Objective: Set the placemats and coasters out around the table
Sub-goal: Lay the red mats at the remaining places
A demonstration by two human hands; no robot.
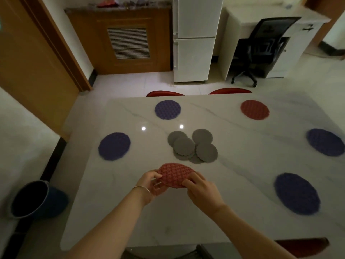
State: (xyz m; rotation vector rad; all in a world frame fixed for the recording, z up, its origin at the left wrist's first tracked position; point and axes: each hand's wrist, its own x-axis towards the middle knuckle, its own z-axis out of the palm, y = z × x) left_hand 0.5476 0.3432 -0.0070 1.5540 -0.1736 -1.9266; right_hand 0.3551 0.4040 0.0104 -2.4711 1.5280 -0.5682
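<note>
A round red placemat (174, 174) is held just above the near middle of the white marble table (242, 156). My left hand (152, 185) grips its left edge and my right hand (202, 189) grips its right edge. Several blue placemats lie around the table: far left (167, 109), left (114, 146), right (325, 142), near right (296, 193). Another red placemat (254, 109) lies at the far right. A pile of several grey scalloped coasters (193, 145) sits in the table's middle, just beyond my hands.
Two red chair backs (165, 93) (230, 91) stand at the far edge, and another red seat (302, 247) at the near right. A dark bucket (35, 198) stands on the floor to the left. Fridge (194, 38), desk and office chair (261, 53) stand behind.
</note>
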